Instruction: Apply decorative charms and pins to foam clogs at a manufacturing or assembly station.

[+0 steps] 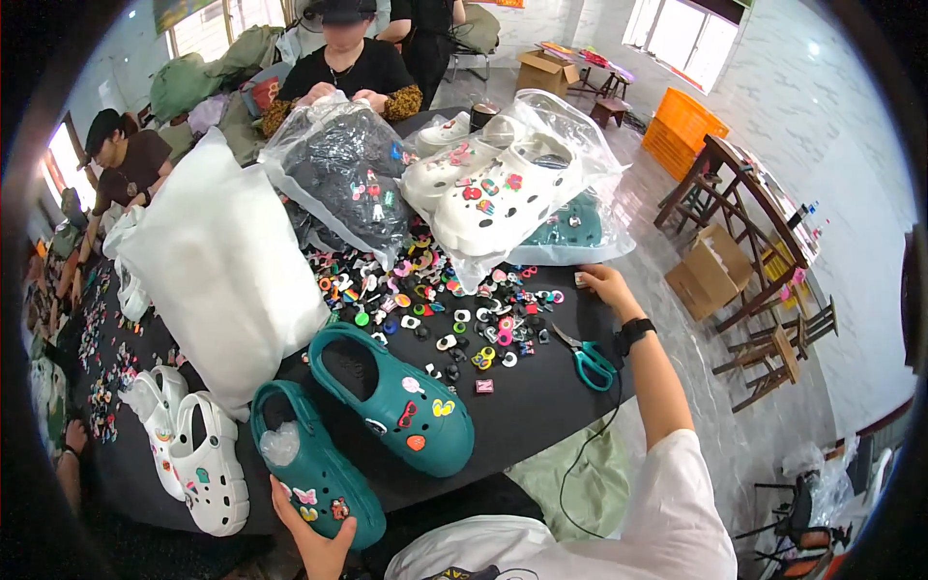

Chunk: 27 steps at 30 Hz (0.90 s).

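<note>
My left hand (314, 543) grips the toe end of a teal clog (333, 474), thumb on one side and fingers on the other. Charms, among them a pink butterfly, sit on this clog, and clear plastic is stuffed in its opening. Beside it lies the other teal clog (440, 411), with sunglasses, a yellow flip-flop and more charms. At the table's right edge my right hand (607, 288) is closed in a pinch on a small pale piece (581, 278), too small to make out. Loose shoe charms (454, 300) are heaped mid-table. Teal-handled scissors (590, 365) lie near my right forearm.
White clogs (215, 474) stand at the left, beside a large white bag (217, 280). Bagged white clogs (507, 198) and a bag of dark clogs (348, 184) fill the far side. Two people work across the black table (522, 425). A cable hangs by its near right edge.
</note>
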Tool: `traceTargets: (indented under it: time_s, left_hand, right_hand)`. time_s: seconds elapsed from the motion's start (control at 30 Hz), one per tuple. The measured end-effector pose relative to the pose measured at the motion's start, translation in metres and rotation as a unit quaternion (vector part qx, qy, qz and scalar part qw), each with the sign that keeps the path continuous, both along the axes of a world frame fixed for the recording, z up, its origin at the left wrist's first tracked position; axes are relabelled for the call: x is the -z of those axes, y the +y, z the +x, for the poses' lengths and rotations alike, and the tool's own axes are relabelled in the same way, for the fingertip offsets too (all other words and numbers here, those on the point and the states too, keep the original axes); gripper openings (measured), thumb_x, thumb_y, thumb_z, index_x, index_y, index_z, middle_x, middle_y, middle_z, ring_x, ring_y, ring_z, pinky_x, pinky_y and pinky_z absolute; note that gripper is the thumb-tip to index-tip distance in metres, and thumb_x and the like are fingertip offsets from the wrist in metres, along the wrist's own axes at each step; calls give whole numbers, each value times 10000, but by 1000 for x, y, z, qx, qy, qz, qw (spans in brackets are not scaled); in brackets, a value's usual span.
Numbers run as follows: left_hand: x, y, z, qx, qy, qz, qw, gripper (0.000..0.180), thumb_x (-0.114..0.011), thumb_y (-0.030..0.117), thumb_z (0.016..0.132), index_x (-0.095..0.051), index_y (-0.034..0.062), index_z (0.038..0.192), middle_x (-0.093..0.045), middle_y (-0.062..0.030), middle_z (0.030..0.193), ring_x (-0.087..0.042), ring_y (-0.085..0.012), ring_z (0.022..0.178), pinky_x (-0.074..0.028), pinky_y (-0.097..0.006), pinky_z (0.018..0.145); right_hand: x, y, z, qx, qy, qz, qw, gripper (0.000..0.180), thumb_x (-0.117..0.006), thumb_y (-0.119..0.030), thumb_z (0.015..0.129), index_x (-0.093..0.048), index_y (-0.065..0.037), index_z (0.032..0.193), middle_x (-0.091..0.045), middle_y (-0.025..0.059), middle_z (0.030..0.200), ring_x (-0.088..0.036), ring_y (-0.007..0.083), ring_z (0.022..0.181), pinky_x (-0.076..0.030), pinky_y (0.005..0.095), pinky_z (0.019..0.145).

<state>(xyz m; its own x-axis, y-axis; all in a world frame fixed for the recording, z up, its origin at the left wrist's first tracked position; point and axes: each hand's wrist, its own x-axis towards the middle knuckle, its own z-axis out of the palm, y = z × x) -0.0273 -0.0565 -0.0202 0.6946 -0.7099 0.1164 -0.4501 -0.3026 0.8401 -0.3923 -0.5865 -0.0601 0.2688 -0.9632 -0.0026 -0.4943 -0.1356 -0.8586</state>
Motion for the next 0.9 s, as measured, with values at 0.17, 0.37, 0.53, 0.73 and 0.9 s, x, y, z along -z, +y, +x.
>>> traceTargets:
  time_s: [0.17, 0.37, 0.53, 0.73, 0.9]
  left_hand:
    - [-1, -1, 0, 7, -23, 11, 1000, 1114, -780, 159, 608, -143, 39, 1513, -203, -190, 1523, -222, -335, 1408, -176, -450, 1149]
    - [-2, 4, 3, 30, -100, 27, 994, 1152, -849, 217, 614, -146, 14, 1504, -238, -225, 1497, -271, -385, 1375, -238, -459, 1128]
    - [-4, 0, 3, 16, -57, 4, 998, 1159, -863, 258, 639, -135, -22, 1495, -241, -248, 1493, -258, -392, 1384, -241, -473, 1123]
    - [2, 9, 15, 30, 84, -63, 994, 1062, -831, 281, 731, -155, -1, 1500, -256, -180, 1501, -352, -308, 1346, -298, -424, 1101]
    - [14, 9, 32, -47, 85, -127, 987, 504, -700, 163, 867, -488, 7, 1298, -521, -127, 1290, -528, -228, 1153, -422, -330, 958]
  right_hand:
    - [-5, 2, -6, 24, 94, -63, 993, 297, -655, -230, 891, -678, -24, 1104, -716, 110, 933, -645, 168, 829, -499, 311, 741]
    - [-42, 44, -2, 19, 90, -97, 991, 438, -611, -176, 920, -533, -56, 1334, -592, 108, 1261, -579, 208, 1097, -452, 331, 927]
    - [-59, 123, 8, -32, -25, -81, 996, 322, -522, -238, 1002, -573, -81, 1279, -629, 24, 1127, -551, 72, 965, -421, 223, 769]
    - [-59, 238, 53, -144, -195, 66, 968, 434, -403, -426, 1032, -476, -97, 758, -451, -14, 581, -394, 61, 434, -262, 206, 388]
    - [-67, 311, 108, -205, -155, 166, 952, 217, -463, -229, 1015, -539, -48, 922, -501, -1, 638, -450, 70, 506, -338, 222, 458]
